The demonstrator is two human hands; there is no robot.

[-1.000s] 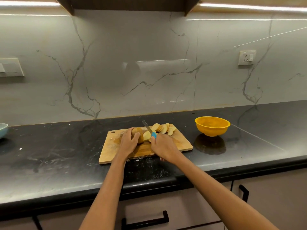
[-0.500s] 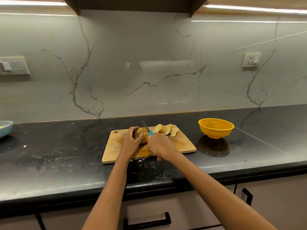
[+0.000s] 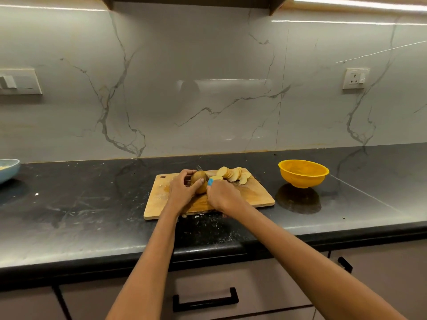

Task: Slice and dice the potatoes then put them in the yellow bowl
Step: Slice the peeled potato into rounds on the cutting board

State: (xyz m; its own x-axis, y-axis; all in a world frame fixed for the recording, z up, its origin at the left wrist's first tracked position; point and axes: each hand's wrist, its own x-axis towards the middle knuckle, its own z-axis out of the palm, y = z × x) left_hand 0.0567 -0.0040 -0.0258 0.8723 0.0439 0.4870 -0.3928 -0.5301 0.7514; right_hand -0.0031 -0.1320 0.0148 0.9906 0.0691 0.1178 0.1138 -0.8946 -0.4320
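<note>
Item count, referenced to the board (image 3: 258,197):

- Board: one, on the counter (image 3: 92,215).
- Whole potato (image 3: 199,179): one, on the board.
- Slices (image 3: 233,174): one overlapping pile at the far right of the board; exact number cannot be told, at least six edges show.
- Knife (image 3: 210,182): one, just right of the potato, mostly hidden.
- Hands: two, left hand (image 3: 182,192) and right hand (image 3: 223,196), both over the board.
- Yellow bowl (image 3: 303,173): one, right of the board.
- Blue bowl (image 3: 8,169): one, far left of the board.
</note>
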